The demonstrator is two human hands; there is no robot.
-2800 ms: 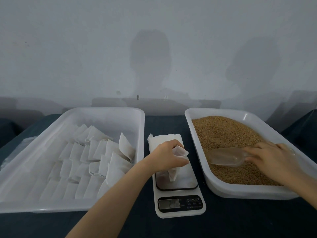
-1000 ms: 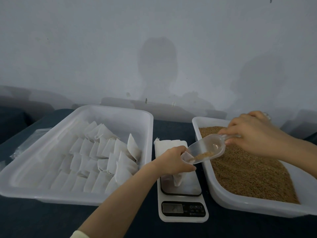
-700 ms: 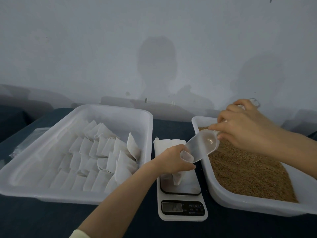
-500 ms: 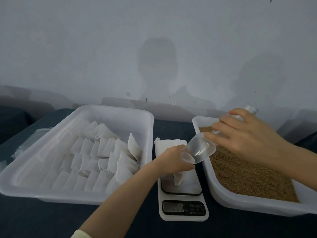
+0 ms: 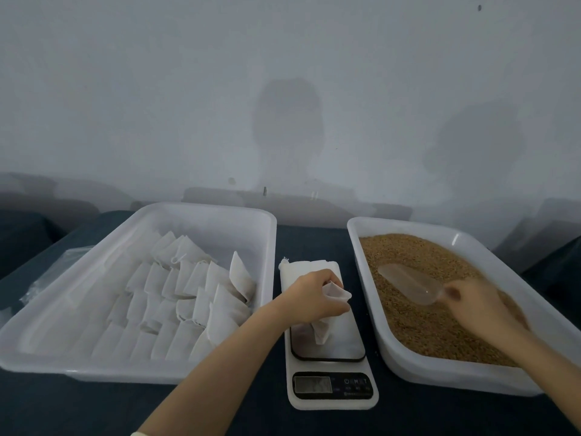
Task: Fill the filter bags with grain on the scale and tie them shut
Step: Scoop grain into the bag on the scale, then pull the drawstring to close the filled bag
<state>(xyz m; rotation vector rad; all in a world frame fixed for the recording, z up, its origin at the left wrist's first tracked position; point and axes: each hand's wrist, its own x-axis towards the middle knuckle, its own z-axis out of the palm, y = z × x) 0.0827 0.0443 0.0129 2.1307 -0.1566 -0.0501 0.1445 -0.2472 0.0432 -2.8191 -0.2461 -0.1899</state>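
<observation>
- Being held on the grain (image 5: 418,325) in the right tray (image 5: 440,374) for a refill, the scoop (image 5: 408,283) is being gripped by the right hand (image 5: 484,305); its fingers are being blurred.
- On the scale (image 5: 333,402), the filter bag (image 5: 322,332) is being stood upright, its mouth pinched open by the left hand (image 5: 309,298) for pouring.
- Its display (image 5: 312,385) is being left unreadable.

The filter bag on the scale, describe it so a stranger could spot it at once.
Between the left tub and the grain tub sits a scale. On its platform stands a white filter bag, held by the left hand. Unlike the stack behind it and the bags in the left tub, it is upright with its mouth open.
</observation>
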